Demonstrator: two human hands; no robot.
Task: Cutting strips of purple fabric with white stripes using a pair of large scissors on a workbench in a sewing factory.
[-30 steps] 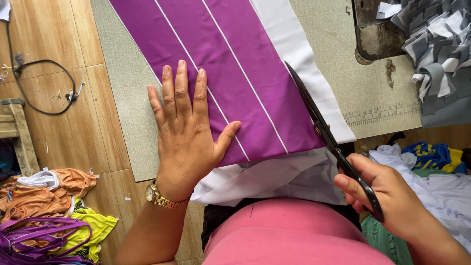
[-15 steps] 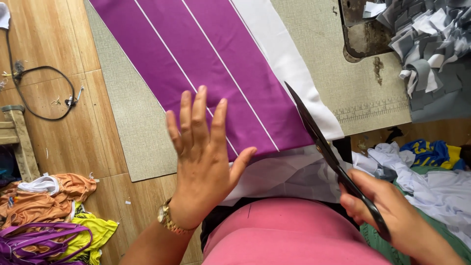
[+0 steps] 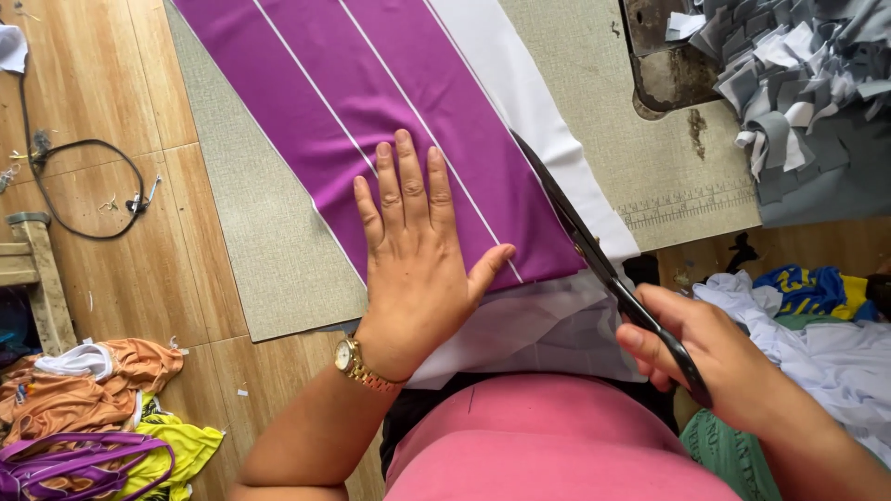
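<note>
While the left hand (image 3: 413, 269) has slid back flat onto purple cloth (image 3: 371, 102), the right hand (image 3: 705, 357) grips scissors (image 3: 594, 250) at 3 o'clock, blades now further along the cloth's edge.

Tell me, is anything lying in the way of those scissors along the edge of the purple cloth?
Nothing visible does. The scissors, held in the right hand, lie along the right edge of the purple cloth, over the white fabric. The left hand presses the cloth flat, well left of the blades.
</note>
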